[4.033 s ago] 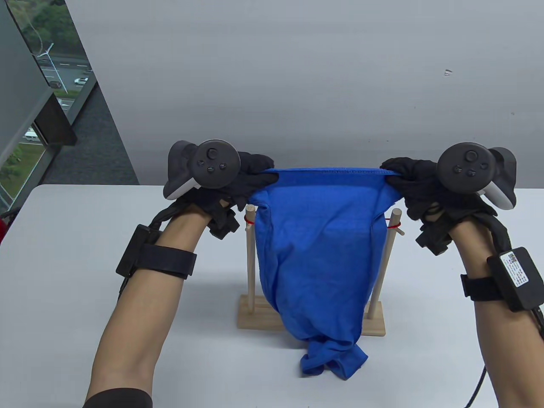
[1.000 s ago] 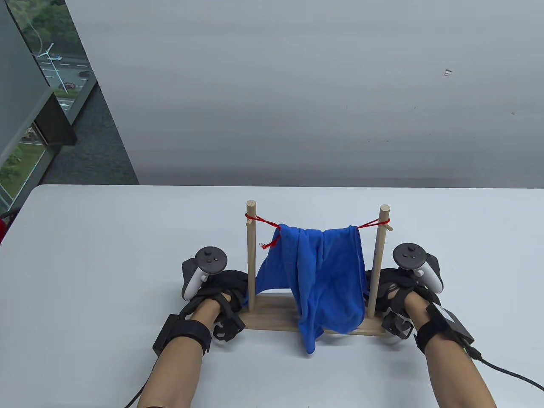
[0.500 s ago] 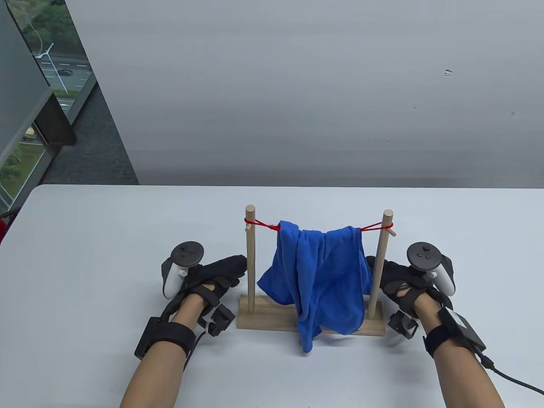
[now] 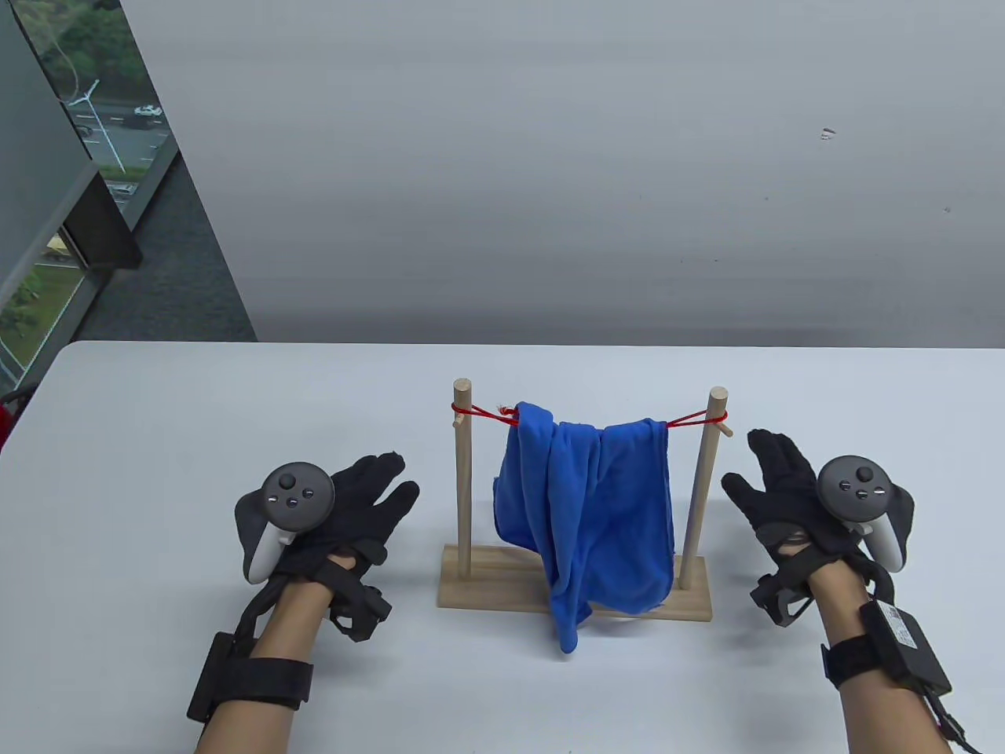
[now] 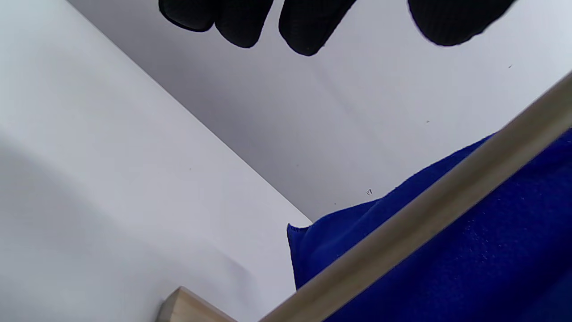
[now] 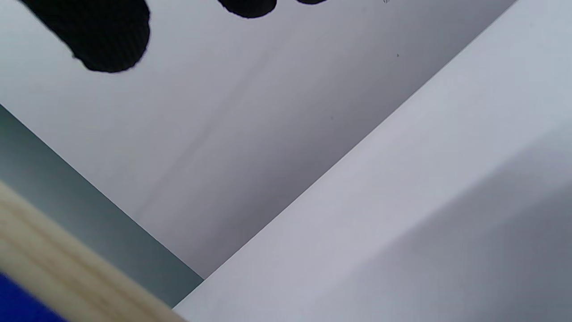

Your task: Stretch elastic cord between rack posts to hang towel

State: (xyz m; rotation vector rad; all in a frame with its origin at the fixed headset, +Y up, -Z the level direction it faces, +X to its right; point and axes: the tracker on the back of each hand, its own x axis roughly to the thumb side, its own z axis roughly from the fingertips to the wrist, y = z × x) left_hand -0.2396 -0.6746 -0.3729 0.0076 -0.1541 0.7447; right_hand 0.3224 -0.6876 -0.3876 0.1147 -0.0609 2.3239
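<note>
A wooden rack (image 4: 510, 585) with two upright posts stands mid-table. A red elastic cord (image 4: 487, 412) runs between the post tops. A blue towel (image 4: 597, 510) hangs bunched over the cord, its lower end touching the table. My left hand (image 4: 369, 503) is open, fingers spread, left of the left post (image 4: 463, 479) and apart from it. My right hand (image 4: 765, 479) is open, fingers spread, right of the right post (image 4: 701, 487). Both hands hold nothing. The left wrist view shows the post (image 5: 424, 214) across the towel (image 5: 469, 264). The right wrist view shows the post (image 6: 67, 273) at its bottom left.
The white table (image 4: 196, 408) extends around the rack. A grey wall stands behind the table's far edge. A window is at the far left.
Four seconds ago both hands held the towel stretched above the rack. Since then it was draped over the cord, and both hands have drawn back outward from the posts and opened.
</note>
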